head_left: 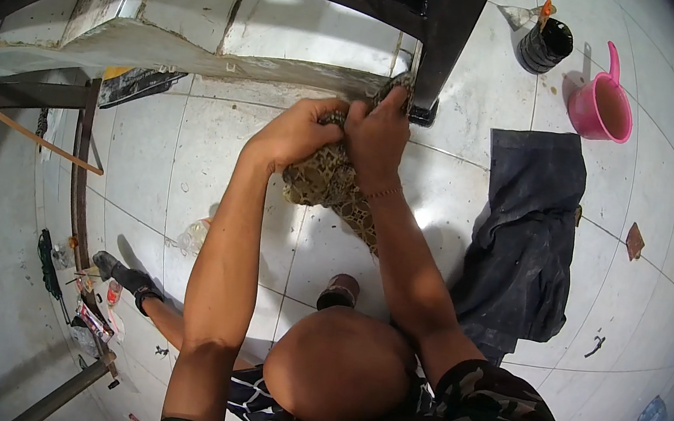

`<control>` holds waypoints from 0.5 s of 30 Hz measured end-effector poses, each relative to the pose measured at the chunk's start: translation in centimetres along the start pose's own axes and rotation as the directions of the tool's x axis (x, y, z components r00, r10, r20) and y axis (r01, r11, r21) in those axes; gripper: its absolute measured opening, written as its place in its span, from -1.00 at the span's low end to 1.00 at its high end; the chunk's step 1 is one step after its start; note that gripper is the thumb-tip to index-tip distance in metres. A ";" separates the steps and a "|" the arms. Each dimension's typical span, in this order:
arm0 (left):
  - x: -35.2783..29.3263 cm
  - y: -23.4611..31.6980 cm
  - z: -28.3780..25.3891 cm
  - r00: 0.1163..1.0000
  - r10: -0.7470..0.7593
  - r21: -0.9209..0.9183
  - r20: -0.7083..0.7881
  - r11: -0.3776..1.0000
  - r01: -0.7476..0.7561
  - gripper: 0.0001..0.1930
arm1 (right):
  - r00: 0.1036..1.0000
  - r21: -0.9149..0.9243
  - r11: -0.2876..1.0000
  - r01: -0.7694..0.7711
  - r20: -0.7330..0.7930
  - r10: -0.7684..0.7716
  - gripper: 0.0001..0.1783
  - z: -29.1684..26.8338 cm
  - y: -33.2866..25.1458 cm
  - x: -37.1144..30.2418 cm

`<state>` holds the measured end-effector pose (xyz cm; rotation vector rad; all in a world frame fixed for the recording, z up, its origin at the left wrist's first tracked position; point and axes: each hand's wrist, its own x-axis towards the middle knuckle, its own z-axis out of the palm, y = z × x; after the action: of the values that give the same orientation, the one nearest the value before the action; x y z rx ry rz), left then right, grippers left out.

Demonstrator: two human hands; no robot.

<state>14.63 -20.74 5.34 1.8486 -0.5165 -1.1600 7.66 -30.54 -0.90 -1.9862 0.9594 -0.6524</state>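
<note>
Head view. The left forearm (222,280) enters at the lower edge and runs almost straight up, with the elbow lightly bent. The left hand (300,132) is angled inward at the wrist, back of the hand facing up. Its fingers are curled and its thumb points toward the right hand (377,139); the grip is closed on a bunched patterned cloth (316,177) in brown and yellow.

The right forearm (411,268) enters from the lower right, out of a camouflage sleeve (498,414), and slants up and to the left. A thin bracelet (382,193) encircles the wrist. The right hand is just beside the left, back of the hand up, with one finger directed forward along the upper end of the cloth. This hand is also gripping the cloth; the exact position of its remaining fingers is hidden.

The cloth is located beneath and between both hands, in front of the knee (341,366). Its upper end is next to the black metal leg (452,37) and the edge of the tiled step (287,74). Its lower part extends past the right wrist, over the tiled floor (216,150); contact with the floor cannot be determined.
</note>
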 end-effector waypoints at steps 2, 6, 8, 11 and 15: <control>-0.2 -0.3 0.6 1.000 0.024 -0.027 0.002 0.999 -0.023 -0.59 | 0.997 -0.025 0.997 0.068 -0.032 -0.069 -0.63 0.1 0.0 0.1; 0.0 -0.3 -0.1 0.992 -0.108 -0.305 -0.069 0.949 0.082 -0.59 | 0.994 -0.007 0.997 -0.074 0.080 0.074 -0.64 0.3 -1.4 1.3; 0.0 0.3 -0.2 0.998 -0.053 -0.073 -0.026 0.996 0.051 -0.58 | 0.993 0.009 0.998 -0.069 0.102 0.068 -0.64 0.3 -1.1 1.0; 0.1 -0.5 0.7 0.999 0.044 0.039 0.012 0.998 -0.044 -0.58 | 0.999 -0.040 0.999 0.024 0.032 -0.022 -0.65 0.0 0.3 0.6; 0.0 0.7 0.3 0.996 -0.059 -0.322 -0.070 0.946 0.034 -0.60 | 0.994 -0.004 0.999 -0.043 0.099 0.043 -0.65 0.1 -1.1 1.6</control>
<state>14.47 -21.25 5.90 1.6228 -0.2234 -1.1237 9.08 -31.43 0.12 -1.9750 0.9400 -0.5248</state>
